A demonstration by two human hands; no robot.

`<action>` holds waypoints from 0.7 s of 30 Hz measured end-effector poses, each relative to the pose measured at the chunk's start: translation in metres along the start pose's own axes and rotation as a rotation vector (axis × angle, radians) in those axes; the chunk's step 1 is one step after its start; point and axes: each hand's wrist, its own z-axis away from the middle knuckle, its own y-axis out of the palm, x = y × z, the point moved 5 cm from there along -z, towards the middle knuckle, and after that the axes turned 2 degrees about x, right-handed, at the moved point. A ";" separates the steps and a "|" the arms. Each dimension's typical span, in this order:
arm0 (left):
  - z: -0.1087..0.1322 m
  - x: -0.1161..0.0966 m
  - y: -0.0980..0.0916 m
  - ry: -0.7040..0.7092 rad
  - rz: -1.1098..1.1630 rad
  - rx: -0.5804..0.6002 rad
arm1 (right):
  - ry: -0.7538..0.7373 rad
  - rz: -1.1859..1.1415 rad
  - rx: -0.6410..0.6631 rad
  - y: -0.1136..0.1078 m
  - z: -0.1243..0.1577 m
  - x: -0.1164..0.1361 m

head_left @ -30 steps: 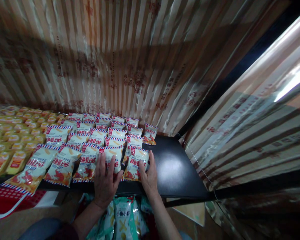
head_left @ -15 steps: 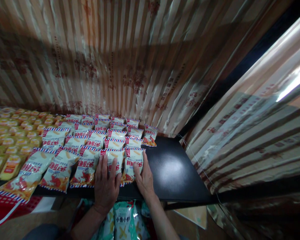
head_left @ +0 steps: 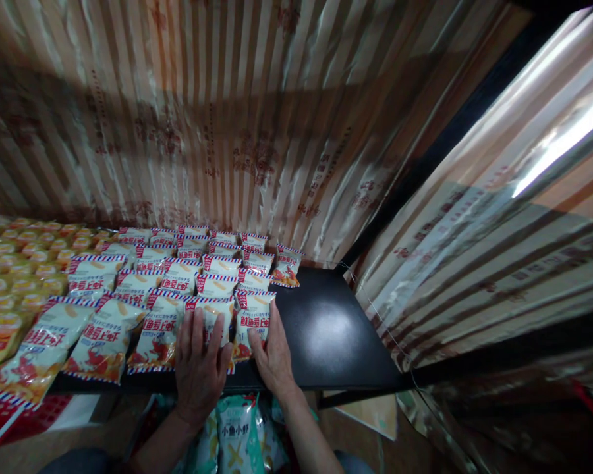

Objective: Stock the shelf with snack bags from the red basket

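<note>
Rows of white and orange snack bags (head_left: 157, 332) with red lettering and striped ends lean back on a black shelf (head_left: 336, 329). My left hand (head_left: 201, 368) rests flat on the front of one front-row snack bag (head_left: 216, 315), fingers stretched out and covering much of it. At the right end of that row, my right hand (head_left: 275, 359) lies along the edge of another snack bag (head_left: 254, 313). Its thumb touches the bag's front and its fingers extend straight up the side, without closing round it.
Yellow packaged snacks (head_left: 22, 266) fill the shelf's left part. Below are green snack bags (head_left: 237, 431) and a red basket (head_left: 27, 421) with a white handle. Striped printed sheeting (head_left: 257, 131) hangs behind, beside a dark post (head_left: 375, 237) and a thin wire (head_left: 375, 313).
The view has shifted slightly, so the shelf and bags appear a little further left. Both hands stay against the same two snack bags.
</note>
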 end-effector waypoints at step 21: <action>0.009 0.001 -0.005 0.021 -0.005 0.021 | 0.014 0.007 0.027 -0.007 0.011 0.000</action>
